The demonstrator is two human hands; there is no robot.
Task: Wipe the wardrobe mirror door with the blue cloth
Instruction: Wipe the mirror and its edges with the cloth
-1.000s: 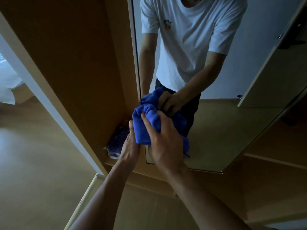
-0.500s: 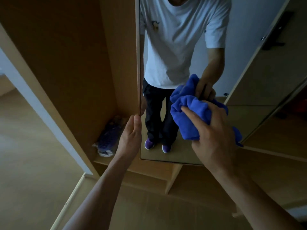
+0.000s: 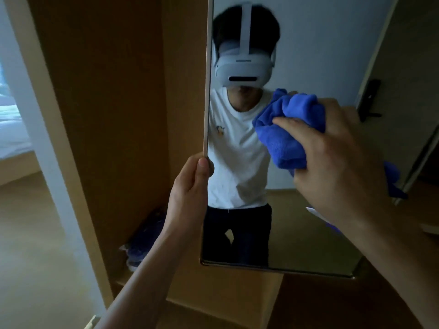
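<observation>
Wardrobe mirror door (image 3: 240,143) seemingly mid-wipe: right hand (image 3: 337,167) clutches blue cloth (image 3: 285,134) toward its right edge, left hand (image 3: 190,188) gripping its left edge.

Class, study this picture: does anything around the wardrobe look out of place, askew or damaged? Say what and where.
One thing: a crumpled bluish bundle lies in the wardrobe's bottom corner, left of the mirror door, as if dumped there. The door shows no cracks.
</observation>
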